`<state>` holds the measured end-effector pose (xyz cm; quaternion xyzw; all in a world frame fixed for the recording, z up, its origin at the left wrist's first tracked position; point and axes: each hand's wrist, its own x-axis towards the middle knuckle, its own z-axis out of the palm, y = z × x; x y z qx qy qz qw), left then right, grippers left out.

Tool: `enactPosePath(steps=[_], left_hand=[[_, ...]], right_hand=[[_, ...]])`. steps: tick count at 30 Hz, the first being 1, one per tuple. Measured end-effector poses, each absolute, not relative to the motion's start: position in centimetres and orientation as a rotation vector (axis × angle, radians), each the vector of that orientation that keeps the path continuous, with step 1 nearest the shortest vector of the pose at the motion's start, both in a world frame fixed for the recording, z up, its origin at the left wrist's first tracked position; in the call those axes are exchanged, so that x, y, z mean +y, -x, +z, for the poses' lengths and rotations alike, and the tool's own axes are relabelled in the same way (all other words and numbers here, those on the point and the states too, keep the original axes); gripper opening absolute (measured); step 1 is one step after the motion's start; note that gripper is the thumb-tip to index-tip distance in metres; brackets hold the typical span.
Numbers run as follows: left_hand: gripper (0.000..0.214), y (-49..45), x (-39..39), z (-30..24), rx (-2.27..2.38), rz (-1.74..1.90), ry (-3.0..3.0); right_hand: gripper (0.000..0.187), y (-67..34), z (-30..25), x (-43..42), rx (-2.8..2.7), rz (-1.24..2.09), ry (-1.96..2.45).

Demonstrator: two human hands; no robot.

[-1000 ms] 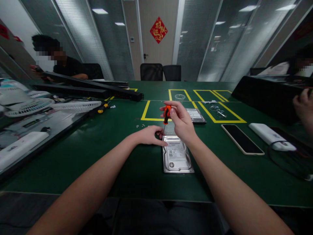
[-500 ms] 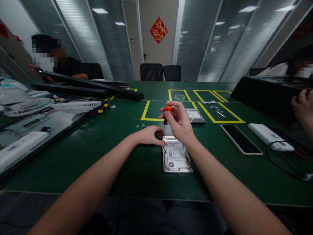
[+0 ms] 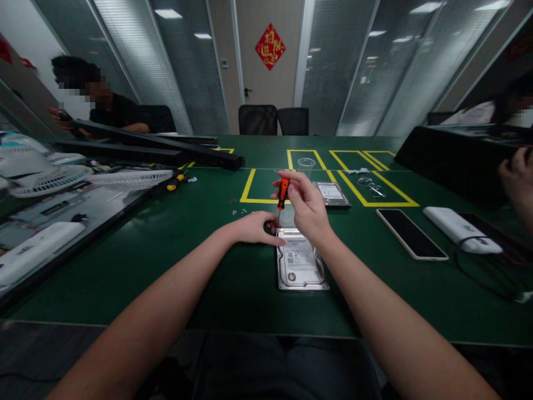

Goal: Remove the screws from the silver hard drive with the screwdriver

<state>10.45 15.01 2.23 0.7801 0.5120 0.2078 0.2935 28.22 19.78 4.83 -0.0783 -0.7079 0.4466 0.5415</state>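
A silver hard drive (image 3: 300, 265) lies flat on the green table (image 3: 175, 261) in front of me. My right hand (image 3: 306, 208) is closed round an orange-handled screwdriver (image 3: 283, 191), held upright with its tip down at the drive's far left corner. My left hand (image 3: 254, 228) rests on the table beside that corner, fingers curled and pinched at the screwdriver's tip; what they hold, if anything, is hidden.
A second hard drive (image 3: 332, 194) and a clear cup (image 3: 306, 164) lie within yellow tape boxes. A phone (image 3: 411, 226), a white power bank (image 3: 457, 229) and a cable are at right. Small screws (image 3: 238, 211), fan grilles (image 3: 129, 179) and black bars lie left. Other people sit at both sides.
The screwdriver handle has turned slightly in my right hand's fingers. My left hand has stayed at the drive's corner. The view has shifted a little.
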Motion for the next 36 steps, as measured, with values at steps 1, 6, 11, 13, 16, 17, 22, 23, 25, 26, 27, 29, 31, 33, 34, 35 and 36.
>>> enactPosePath(steps=[1,6,11,13,16,17,22,23,25,26,27,29,31,33,34,35,36], left_hand=[[0.051,-10.47,15.00,2.28,1.367,0.552,-2.077],[0.051,-10.54,14.91,2.51,1.369,0.545,-2.075],[0.051,-10.50,14.91,2.51,1.367,0.536,-2.077],[0.051,-10.49,14.94,2.48,1.365,0.535,-2.080],[0.052,-10.51,14.96,2.49,1.367,0.535,-2.077],[0.052,-10.52,14.94,2.52,1.366,0.533,-2.076],[0.054,-10.52,14.91,2.53,1.372,0.523,-2.083],[0.054,-10.51,14.92,2.48,1.375,0.527,-2.087],[0.053,-10.50,14.97,2.36,1.376,0.534,-2.091],[0.053,-10.51,15.00,2.31,1.375,0.537,-2.090],[0.052,-10.51,15.02,2.28,1.375,0.539,-2.088],[0.052,-10.52,15.05,2.26,1.373,0.541,-2.086],[0.052,-10.50,15.04,2.29,1.366,0.544,-2.083],[0.053,-10.46,15.03,2.32,1.367,0.544,-2.081],[0.054,-10.44,15.02,2.33,1.370,0.540,-2.081],[0.054,-10.41,15.01,2.34,1.374,0.535,-2.081],[0.055,-10.40,15.01,2.34,1.379,0.531,-2.083]], right_hand=[[0.024,-28.22,4.83,19.76,-1.681,1.054,0.184],[0.023,-28.11,4.80,19.70,-1.694,1.050,0.145],[0.024,-27.98,4.83,19.52,-1.665,1.081,0.128],[0.024,-27.98,4.89,19.37,-1.661,1.092,0.132],[0.024,-28.00,5.00,19.20,-1.662,1.082,0.139],[0.024,-28.01,5.04,19.18,-1.670,1.066,0.146],[0.025,-28.04,5.03,19.32,-1.702,1.006,0.198],[0.024,-28.07,5.00,19.37,-1.699,1.009,0.198],[0.024,-28.14,4.94,19.46,-1.690,1.019,0.187],[0.025,-28.17,4.92,19.50,-1.686,1.023,0.180],[0.026,-28.20,4.90,19.54,-1.684,1.027,0.176],[0.026,-28.21,4.88,19.60,-1.685,1.033,0.174],[0.025,-28.19,4.83,19.66,-1.683,1.035,0.167],[0.025,-28.14,4.76,19.72,-1.677,1.029,0.160],[0.025,-28.12,4.72,19.74,-1.675,1.024,0.158],[0.024,-28.11,4.68,19.76,-1.675,1.020,0.157],[0.024,-28.10,4.65,19.77,-1.678,1.017,0.157]])
